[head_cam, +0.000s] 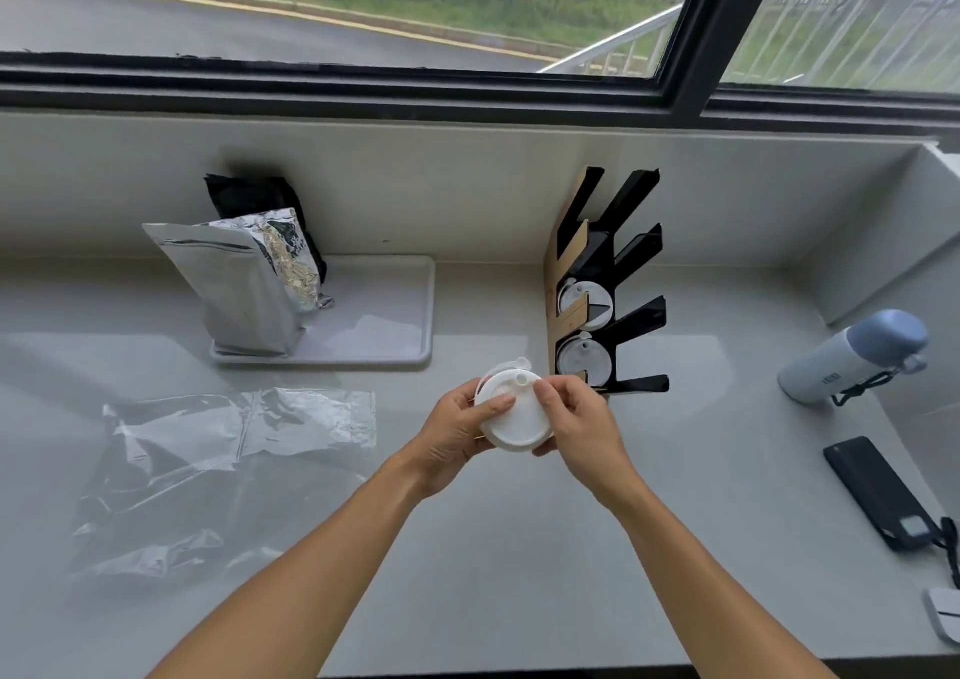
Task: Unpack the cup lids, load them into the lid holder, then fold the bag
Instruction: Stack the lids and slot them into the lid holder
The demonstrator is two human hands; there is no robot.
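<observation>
A small stack of white cup lids point(514, 416) is held above the counter between both hands. My left hand point(460, 431) grips its left side, thumb on top. My right hand point(576, 418) pinches its right rim. Just right of the hands stands the black and cardboard lid holder point(605, 283). White lids point(584, 361) fill its bottom slot and more sit in the slot above point(587, 302); its upper slots show no lids. The clear plastic bag point(228, 450) lies crumpled and flat on the counter to the left.
A white tray point(384, 315) at the back holds a silver foil pouch point(244, 289) and a black pouch point(260, 198). A blue bottle point(857, 356) lies at the right, with a black phone point(878, 491) near the right edge. A window runs behind the counter.
</observation>
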